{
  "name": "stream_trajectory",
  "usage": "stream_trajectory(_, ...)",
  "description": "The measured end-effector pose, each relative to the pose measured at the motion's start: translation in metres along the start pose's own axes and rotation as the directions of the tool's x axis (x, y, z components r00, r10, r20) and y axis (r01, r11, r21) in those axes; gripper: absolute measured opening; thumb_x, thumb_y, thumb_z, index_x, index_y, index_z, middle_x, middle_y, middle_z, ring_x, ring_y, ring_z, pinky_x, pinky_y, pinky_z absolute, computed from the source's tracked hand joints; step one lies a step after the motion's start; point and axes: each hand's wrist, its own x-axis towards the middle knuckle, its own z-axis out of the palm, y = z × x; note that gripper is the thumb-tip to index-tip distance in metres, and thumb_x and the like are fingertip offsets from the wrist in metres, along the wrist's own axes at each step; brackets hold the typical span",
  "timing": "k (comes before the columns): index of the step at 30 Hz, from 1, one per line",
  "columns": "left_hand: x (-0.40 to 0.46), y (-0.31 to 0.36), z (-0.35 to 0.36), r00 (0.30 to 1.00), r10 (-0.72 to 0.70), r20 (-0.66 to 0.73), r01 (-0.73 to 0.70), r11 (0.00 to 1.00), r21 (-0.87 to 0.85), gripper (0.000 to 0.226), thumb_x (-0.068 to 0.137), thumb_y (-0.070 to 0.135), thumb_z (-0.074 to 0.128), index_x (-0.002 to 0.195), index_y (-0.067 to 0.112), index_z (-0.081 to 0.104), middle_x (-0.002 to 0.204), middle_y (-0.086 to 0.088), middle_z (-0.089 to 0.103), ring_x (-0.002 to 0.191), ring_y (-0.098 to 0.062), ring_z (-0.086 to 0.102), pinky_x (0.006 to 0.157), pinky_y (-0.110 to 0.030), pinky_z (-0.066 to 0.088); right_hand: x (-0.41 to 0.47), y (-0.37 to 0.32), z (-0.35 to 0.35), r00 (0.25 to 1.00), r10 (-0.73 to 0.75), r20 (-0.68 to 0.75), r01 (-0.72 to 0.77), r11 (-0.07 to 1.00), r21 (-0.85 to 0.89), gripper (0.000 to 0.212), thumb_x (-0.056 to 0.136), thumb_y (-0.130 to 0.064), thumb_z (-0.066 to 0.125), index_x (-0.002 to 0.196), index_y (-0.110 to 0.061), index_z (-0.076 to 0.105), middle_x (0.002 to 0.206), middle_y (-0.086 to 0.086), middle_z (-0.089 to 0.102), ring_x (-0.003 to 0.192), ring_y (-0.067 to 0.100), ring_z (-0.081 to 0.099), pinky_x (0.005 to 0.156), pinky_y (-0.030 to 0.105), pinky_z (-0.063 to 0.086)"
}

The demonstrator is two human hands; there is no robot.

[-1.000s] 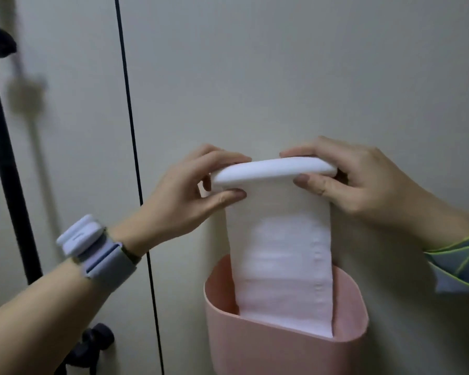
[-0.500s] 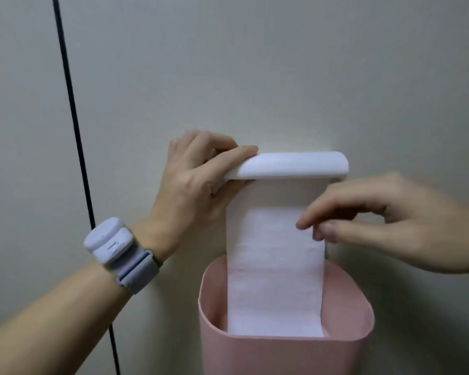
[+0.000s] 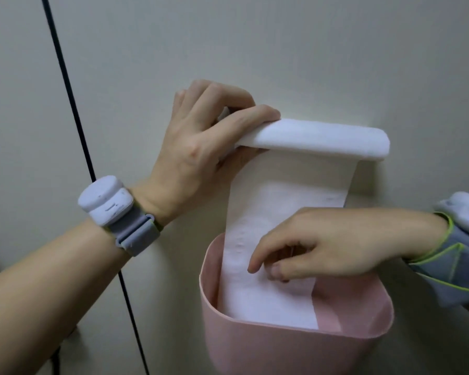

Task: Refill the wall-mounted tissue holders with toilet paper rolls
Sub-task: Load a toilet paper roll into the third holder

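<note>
Your left hand (image 3: 198, 147) grips the left end of the white holder lid (image 3: 317, 140), index finger curled over its top edge. Below it the tissue strip (image 3: 271, 301) hangs into the pink bin (image 3: 282, 353), its lower edge inside the rim. Your right hand (image 3: 317, 247) pinches the strip, fingers bent together, though the contact looks partly hidden. The pale wall (image 3: 309, 50) lies bare above; a black cable (image 3: 73, 109) runs down at left. No writing is legible.

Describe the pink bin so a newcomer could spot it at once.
On the pale wall, find the white holder cover that the left hand grips. Directly below sits the pink bin, into which the paper strip hangs. It is the only pink thing here.
</note>
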Motion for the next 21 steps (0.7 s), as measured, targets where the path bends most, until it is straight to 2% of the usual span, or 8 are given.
stream_trajectory(4, -0.003, 0.003, 0.006, 0.999, -0.001, -0.042, 0.003, 0.999, 0.051, 0.023, 0.095, 0.027, 0.067, 0.114, 0.015, 0.073, 0.102, -0.009, 0.066, 0.090, -0.030, 0.056, 0.073, -0.050, 0.041, 0.009, 0.003, 0.011, 0.979, 0.002, 0.205, 0.000, 1.000, -0.008, 0.029, 0.097, -0.029, 0.059, 0.126, -0.032, 0.062, 0.103, -0.008, 0.071, 0.090, 0.004, 0.065, 0.088, 0.021, 0.050)
stream_trajectory(9, -0.003, 0.003, 0.008, 0.998, 0.025, -0.059, -0.019, 0.995, 0.096, 0.025, 0.094, 0.027, 0.067, 0.116, 0.016, 0.072, 0.102, -0.009, 0.067, 0.091, -0.033, 0.059, 0.074, -0.051, 0.042, 0.019, 0.000, 0.015, 0.960, 0.001, 0.281, 0.011, 0.999, -0.040, 0.030, 0.097, -0.035, 0.057, 0.126, -0.038, 0.059, 0.100, -0.013, 0.068, 0.086, 0.002, 0.062, 0.082, 0.018, 0.049)
stream_trajectory(13, -0.002, 0.006, 0.009, 0.997, 0.033, -0.074, -0.025, 0.993, 0.116, 0.025, 0.092, 0.026, 0.070, 0.115, 0.015, 0.073, 0.100, -0.010, 0.068, 0.089, -0.035, 0.061, 0.073, -0.050, 0.043, 0.028, -0.005, 0.022, 0.923, 0.027, 0.383, 0.029, 0.990, -0.141, 0.033, 0.096, -0.037, 0.056, 0.129, -0.041, 0.055, 0.088, -0.012, 0.063, 0.077, 0.001, 0.053, 0.068, 0.006, 0.038)
stream_trajectory(16, -0.002, 0.005, 0.009, 0.996, 0.032, -0.081, -0.023, 0.994, 0.111, 0.025, 0.093, 0.026, 0.069, 0.115, 0.016, 0.073, 0.101, -0.009, 0.068, 0.091, -0.031, 0.059, 0.074, -0.048, 0.043, 0.035, -0.006, 0.027, 0.880, 0.071, 0.469, 0.029, 0.979, -0.203, 0.037, 0.096, -0.034, 0.057, 0.132, -0.040, 0.053, 0.083, -0.011, 0.057, 0.078, 0.005, 0.048, 0.066, 0.011, 0.036)
stream_trajectory(18, -0.003, 0.004, 0.009, 0.995, 0.035, -0.090, -0.025, 0.994, 0.106, 0.024, 0.093, 0.026, 0.070, 0.114, 0.016, 0.073, 0.101, -0.008, 0.068, 0.091, -0.031, 0.060, 0.074, -0.049, 0.043, 0.038, -0.005, 0.029, 0.866, 0.099, 0.490, 0.018, 0.973, -0.229, 0.038, 0.096, -0.034, 0.057, 0.134, -0.039, 0.052, 0.077, -0.010, 0.053, 0.081, 0.009, 0.048, 0.070, 0.020, 0.037)
stream_trajectory(21, -0.005, 0.002, 0.011, 0.995, 0.055, -0.088, -0.045, 0.993, 0.109, 0.025, 0.092, 0.025, 0.070, 0.115, 0.014, 0.073, 0.100, -0.010, 0.068, 0.091, -0.032, 0.058, 0.072, -0.051, 0.044, 0.040, -0.004, 0.031, 0.846, 0.125, 0.519, -0.012, 0.977, -0.215, 0.038, 0.097, -0.033, 0.056, 0.133, -0.039, 0.052, 0.079, -0.009, 0.057, 0.088, 0.020, 0.060, 0.081, 0.028, 0.046)
